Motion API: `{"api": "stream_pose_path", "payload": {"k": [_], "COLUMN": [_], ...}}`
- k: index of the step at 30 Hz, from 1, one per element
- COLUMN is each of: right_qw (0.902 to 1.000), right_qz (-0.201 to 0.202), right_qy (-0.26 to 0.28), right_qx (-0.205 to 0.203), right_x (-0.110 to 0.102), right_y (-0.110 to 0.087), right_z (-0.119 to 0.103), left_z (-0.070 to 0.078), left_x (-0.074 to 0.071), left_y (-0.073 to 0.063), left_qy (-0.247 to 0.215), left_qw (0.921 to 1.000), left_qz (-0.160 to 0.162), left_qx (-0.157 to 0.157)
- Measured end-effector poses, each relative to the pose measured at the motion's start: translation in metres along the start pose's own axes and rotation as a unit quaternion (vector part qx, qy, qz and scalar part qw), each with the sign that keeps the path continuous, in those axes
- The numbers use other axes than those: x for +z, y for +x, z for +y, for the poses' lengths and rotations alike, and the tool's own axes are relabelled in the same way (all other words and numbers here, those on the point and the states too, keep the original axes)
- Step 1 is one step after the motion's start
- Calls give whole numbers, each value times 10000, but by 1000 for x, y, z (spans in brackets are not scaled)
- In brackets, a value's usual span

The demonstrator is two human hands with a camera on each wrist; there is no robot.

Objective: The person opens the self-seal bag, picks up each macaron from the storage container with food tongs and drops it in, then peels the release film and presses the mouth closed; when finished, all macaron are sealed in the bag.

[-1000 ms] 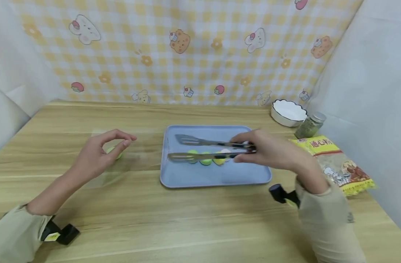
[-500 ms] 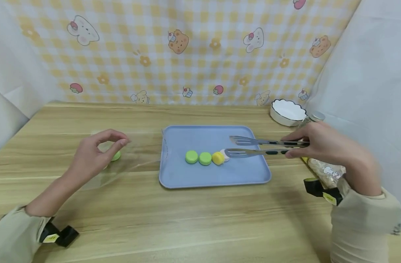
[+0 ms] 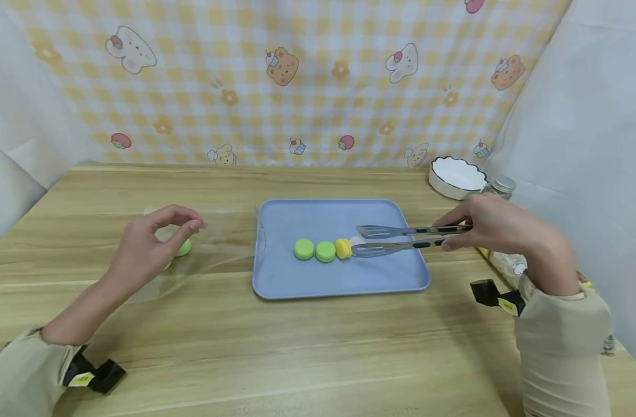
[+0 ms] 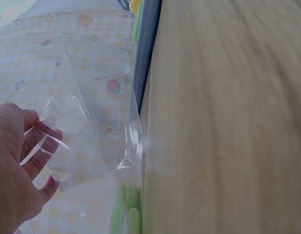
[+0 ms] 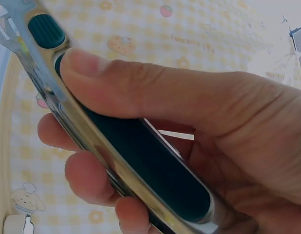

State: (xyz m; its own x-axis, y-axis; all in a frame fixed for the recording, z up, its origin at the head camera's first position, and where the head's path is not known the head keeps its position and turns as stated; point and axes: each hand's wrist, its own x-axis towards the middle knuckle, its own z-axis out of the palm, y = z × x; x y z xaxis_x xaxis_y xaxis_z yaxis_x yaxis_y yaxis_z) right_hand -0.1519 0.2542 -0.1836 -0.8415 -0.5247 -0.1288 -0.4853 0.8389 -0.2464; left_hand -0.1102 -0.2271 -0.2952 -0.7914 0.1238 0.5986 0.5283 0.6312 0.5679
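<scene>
The right hand [image 3: 500, 231] grips slim metal tongs with dark handle inserts [image 3: 382, 232], wrist bent, their parted tips beside a round yellow cookie-like piece [image 3: 343, 248] on the blue rectangular tray [image 3: 297, 285]. The left hand [image 3: 152, 237], thumb and fingertip meeting, pinches a clear plastic bag [image 4: 104, 109].

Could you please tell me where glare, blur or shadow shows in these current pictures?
Left wrist view: bright glare streaks on the clear plastic bag, light-brown wooden tabletop blurred; right wrist view: white-and-yellow checked cloth washed out toward the upper right; head view: a soft shadow on the tabletop beside the beige fabric right sleeve.
</scene>
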Motion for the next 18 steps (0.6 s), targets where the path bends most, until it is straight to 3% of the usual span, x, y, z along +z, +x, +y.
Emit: {"api": "stream_pose_path", "payload": {"k": [7,11,18], "right_qw": [9998,9987,9977], "right_qz": [-134,-136,329], "right_qy": [163,448,295], "right_qx": [-72,-178,-520], "right_x": [4,5,0], "right_y": [10,9,-2], "right_z": [3,13,30], "left_z": [0,0,0], "left_x": [-1,-1,-2], "left_y": [0,0,0], "left_qy": [82,18,-264], "left_qw": [9999,9997,9986], "left_qz": [-92,-130,-47], "left_qx": [19,-209,-451]}}
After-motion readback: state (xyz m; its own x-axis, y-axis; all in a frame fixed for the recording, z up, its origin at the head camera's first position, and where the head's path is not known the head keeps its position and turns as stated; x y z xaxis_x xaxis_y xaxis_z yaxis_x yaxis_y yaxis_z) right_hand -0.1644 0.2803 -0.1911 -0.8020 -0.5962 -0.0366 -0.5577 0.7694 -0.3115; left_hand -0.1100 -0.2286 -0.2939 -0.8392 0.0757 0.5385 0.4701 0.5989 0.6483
